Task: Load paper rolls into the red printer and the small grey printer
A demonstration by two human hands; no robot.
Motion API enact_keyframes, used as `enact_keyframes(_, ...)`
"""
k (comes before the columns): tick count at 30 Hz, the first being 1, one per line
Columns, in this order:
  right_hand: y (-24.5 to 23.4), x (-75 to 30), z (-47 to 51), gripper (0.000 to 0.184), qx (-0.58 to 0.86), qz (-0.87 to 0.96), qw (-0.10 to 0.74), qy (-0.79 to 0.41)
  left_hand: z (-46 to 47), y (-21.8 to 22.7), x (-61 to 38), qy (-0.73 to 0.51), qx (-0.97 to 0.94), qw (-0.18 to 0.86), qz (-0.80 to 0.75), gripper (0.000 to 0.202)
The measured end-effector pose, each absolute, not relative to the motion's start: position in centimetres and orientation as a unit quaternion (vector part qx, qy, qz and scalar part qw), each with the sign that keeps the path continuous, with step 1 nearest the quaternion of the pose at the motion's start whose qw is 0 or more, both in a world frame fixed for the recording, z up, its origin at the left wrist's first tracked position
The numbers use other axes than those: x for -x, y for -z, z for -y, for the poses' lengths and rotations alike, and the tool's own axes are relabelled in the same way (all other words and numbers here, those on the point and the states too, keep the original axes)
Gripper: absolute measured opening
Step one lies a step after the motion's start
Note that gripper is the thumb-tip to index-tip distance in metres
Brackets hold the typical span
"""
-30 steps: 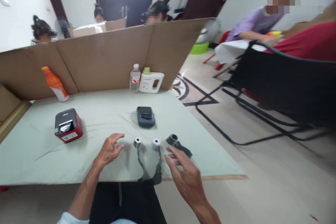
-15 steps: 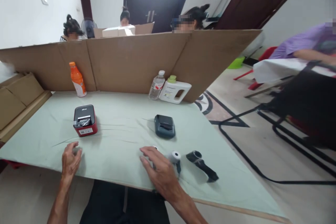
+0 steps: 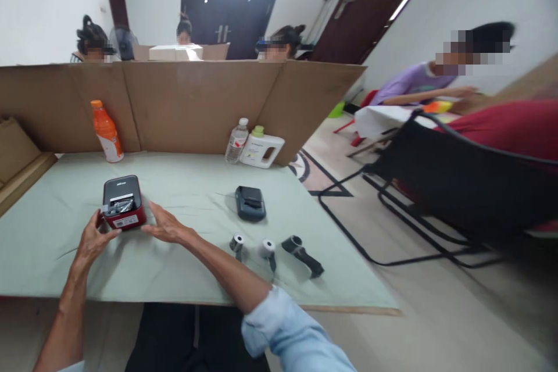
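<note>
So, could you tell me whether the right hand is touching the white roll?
No, the right hand is open beside the red printer, well apart from the white roll lying on the cloth.

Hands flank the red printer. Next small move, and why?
Likely close both hands onto the sides of the red printer. The left hand is at its near left corner, the right hand lies open just off its right side, and neither grips it. It rests flat on the green cloth.
</note>
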State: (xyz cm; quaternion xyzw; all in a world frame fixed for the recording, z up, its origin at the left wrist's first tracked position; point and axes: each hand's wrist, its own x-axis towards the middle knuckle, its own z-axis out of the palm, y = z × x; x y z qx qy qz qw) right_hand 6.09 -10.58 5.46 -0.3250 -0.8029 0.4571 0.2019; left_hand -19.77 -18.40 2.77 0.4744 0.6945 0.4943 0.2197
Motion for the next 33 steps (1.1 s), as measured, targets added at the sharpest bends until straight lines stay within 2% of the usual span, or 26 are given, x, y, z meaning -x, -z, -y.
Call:
enact_keyframes(4,-5.8,-3.7,8.9,0.08,0.28,0.793,0.242,-0.485,16.8,-3.7,19.2,-0.494,-0.493,0.262,-0.667,0.088)
enact_keyframes(9,-6.0,-3.9,9.2,0.072,0.299,0.771,0.249,-0.504,16.7,-4.2,17.6,-0.476,-0.497,0.221,-0.69,0.083)
enact_keyframes(18,-6.8,-15.5,10.2,0.062,0.345,0.758,0.303,-0.464,14.2,-3.5,7.7,-0.478,-0.582,0.272,-0.599,0.082)
enact_keyframes(24,-6.2,-22.8,10.3,0.062,0.358,0.75,0.32,-0.455,12.7,-2.3,0.7,-0.453,-0.621,0.283,-0.574,0.078)
enact_keyframes(30,-4.4,-25.1,10.2,0.065,0.345,0.752,0.31,-0.469,12.9,-1.6,-0.6,-0.425,-0.656,0.284,-0.556,0.081)
enact_keyframes(33,-4.2,-25.4,10.1,0.061,0.346,0.761,0.3,-0.46,13.1,-1.4,0.3,-0.417,-0.679,0.276,-0.536,0.081)
